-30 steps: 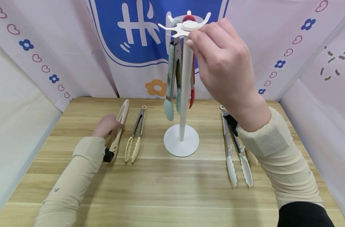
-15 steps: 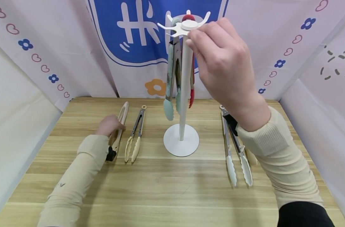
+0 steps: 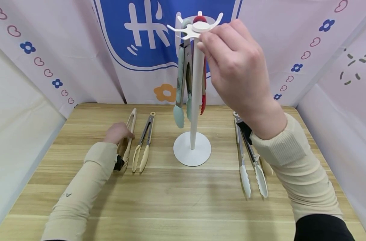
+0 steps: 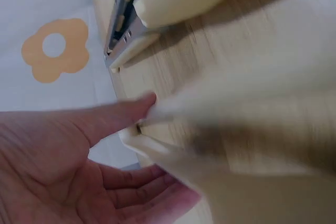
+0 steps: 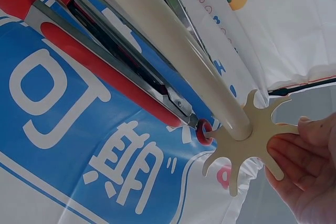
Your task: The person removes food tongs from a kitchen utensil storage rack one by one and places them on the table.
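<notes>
Your pale tongs [image 3: 128, 149] are at the left of the table, joined end pointing far, arms spread apart, near end partly hidden by the wrist. Your left hand [image 3: 118, 133] has them across the middle: thumb on one arm, fingers along the other, so only partway closed. Left wrist view blurs them; can't tell if they touch the wood. Just right of them, second tongs, grey with cream heads [image 3: 149, 138], lie with slightly parted arms, ring end far. Mid-table you've got the white stand [image 3: 197, 87], upright on its round base. Your right hand [image 3: 240, 63] is up at its top, thumb and fingers pinched onto one prong, no wide gap. Mint tongs [image 3: 180, 77] hang on the left side of the pole; red tongs [image 5: 100, 66] hang by their ring on the far side, showing right of the pole. Right of the stand, white-headed tongs [image 3: 250, 147] lie heads near, arms apart, partly under your forearm. A pale item [image 3: 266, 167] beside them is mostly covered by your sleeve; can't tell what it is. Printed cloth [image 3: 144, 87] stands behind the far edge of the wooden table [image 3: 183, 207].
</notes>
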The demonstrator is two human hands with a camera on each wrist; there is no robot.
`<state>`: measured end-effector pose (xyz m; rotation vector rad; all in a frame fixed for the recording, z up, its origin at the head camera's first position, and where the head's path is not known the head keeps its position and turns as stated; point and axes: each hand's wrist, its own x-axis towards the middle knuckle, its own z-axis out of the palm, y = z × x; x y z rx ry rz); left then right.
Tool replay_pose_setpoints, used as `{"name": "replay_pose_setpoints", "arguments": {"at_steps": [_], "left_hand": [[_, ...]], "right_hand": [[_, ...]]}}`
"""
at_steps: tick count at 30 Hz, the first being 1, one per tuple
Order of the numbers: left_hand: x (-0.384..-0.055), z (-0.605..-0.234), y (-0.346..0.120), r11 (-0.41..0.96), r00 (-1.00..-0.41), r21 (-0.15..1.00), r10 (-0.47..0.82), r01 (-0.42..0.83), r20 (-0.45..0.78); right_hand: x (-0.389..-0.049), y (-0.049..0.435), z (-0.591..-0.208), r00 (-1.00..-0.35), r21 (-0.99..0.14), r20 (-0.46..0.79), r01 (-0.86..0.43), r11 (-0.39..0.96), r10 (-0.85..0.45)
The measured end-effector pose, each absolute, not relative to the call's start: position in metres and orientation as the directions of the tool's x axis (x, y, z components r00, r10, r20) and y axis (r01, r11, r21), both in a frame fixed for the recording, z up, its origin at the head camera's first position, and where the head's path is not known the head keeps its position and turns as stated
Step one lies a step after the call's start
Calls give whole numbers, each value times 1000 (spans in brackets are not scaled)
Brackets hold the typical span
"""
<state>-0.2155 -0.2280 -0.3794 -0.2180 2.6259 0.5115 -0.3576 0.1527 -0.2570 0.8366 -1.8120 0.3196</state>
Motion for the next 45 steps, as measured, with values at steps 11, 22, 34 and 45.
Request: {"name": "replay_pose_setpoints", "arguments": {"at_steps": [11,22,34,45], "left_hand": [[-216,-377,-227,915,-915,358,-29,-187,-402],[-228,-348,-217,899,-915,415,44,-139,-402],[-241,-326,-206,805,-957,585,234,94,-169],[-239,-302,-180,656,-958,729,288,193,-5]], "right_hand": [[-174,107,-166,-153,149,903,-766,625,-403],[-159,103,-159,-171,133,900,-769,626,-402],[-160,103,-159,-170,131,901,-770,625,-399],[-181,108,-170,-147,148,908,-763,629,-392]]}}
